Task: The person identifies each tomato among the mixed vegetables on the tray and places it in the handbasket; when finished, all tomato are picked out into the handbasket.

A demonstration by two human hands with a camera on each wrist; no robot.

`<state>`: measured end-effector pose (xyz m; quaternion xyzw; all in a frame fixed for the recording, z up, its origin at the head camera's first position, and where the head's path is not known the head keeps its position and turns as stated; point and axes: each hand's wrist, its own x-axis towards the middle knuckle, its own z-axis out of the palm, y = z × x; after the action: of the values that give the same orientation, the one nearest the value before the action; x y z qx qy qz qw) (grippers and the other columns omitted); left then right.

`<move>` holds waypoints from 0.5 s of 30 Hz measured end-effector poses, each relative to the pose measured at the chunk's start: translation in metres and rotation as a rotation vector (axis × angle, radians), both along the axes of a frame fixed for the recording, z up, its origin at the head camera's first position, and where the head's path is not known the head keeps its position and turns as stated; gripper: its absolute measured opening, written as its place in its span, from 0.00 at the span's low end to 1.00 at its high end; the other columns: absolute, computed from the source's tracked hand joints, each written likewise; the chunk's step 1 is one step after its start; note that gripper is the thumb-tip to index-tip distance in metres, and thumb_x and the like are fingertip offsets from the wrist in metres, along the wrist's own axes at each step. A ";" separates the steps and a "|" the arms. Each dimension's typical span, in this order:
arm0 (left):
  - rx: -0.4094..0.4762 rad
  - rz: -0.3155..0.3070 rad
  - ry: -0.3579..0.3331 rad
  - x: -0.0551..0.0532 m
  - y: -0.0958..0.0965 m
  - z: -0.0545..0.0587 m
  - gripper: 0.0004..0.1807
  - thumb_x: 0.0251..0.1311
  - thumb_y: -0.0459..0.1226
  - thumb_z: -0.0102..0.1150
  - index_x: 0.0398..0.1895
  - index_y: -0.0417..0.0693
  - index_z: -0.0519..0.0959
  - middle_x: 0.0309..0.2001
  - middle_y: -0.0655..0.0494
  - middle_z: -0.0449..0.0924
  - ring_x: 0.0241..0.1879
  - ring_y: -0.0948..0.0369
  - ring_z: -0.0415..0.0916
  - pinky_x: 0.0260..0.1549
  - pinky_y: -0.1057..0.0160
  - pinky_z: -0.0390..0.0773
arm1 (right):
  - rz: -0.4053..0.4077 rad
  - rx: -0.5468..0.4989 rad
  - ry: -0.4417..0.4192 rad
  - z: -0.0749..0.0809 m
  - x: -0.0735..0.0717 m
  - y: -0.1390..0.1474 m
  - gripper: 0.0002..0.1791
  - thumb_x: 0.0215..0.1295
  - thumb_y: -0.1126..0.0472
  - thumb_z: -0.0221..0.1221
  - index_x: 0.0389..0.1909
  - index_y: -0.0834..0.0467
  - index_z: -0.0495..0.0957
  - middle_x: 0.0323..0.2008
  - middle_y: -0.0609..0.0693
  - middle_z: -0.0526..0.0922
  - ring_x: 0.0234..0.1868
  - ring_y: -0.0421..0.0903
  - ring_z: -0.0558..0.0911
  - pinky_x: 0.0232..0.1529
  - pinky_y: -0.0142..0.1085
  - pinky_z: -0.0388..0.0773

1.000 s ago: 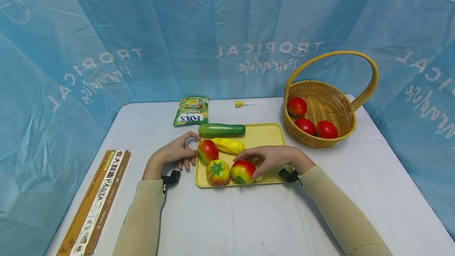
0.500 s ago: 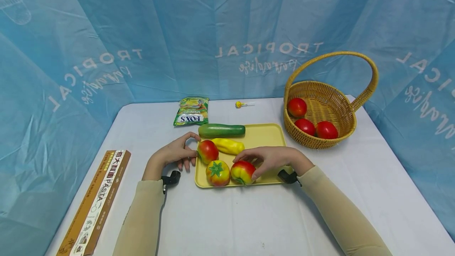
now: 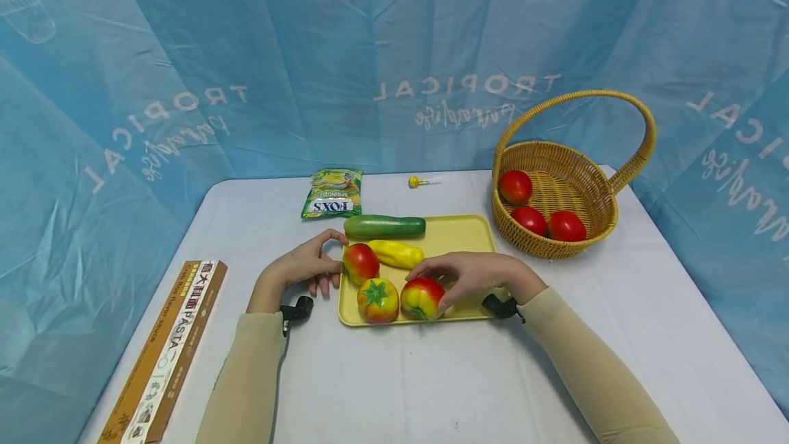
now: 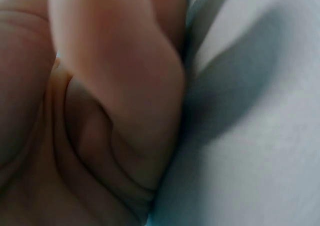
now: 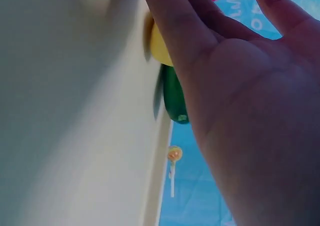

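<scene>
On a yellow tray, my right hand grips a red and yellow bell pepper, thumb on its right side and fingers over its far side. My left hand lies at the tray's left edge. Its index finger and thumb touch, or nearly touch, a red and yellow fruit; its other fingers hang loosely curled below. Between the hands sits a round yellow-red fruit with green leaves on top. A lumpy yellow vegetable and a green cucumber lie behind. The left wrist view shows only curled fingers and tablecloth.
A wicker basket with three red fruits stands at the back right. A green snack bag and a yellow lollipop lie behind the tray. The long pasta box is at the left. Blue cloth surrounds the table.
</scene>
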<state>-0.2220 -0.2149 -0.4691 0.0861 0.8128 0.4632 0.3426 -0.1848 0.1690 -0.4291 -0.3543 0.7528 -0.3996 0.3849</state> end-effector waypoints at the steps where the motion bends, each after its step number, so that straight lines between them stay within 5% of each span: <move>1: -0.002 -0.001 0.001 0.000 0.000 0.000 0.30 0.70 0.40 0.61 0.70 0.58 0.60 0.29 0.48 0.88 0.17 0.57 0.83 0.18 0.64 0.83 | -0.003 -0.010 0.001 0.001 0.000 0.001 0.34 0.67 0.57 0.71 0.73 0.50 0.73 0.71 0.48 0.77 0.70 0.49 0.75 0.75 0.47 0.74; 15: -0.005 -0.005 0.008 0.000 0.000 0.000 0.30 0.70 0.41 0.61 0.70 0.58 0.60 0.29 0.48 0.88 0.16 0.58 0.83 0.18 0.64 0.83 | -0.096 -0.160 0.033 0.030 -0.007 0.037 0.36 0.67 0.60 0.71 0.73 0.52 0.68 0.71 0.50 0.75 0.74 0.50 0.74 0.78 0.45 0.70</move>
<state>-0.2224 -0.2145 -0.4695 0.0891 0.8152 0.4600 0.3405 -0.1917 0.2057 -0.3995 -0.3539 0.7409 -0.4704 0.3233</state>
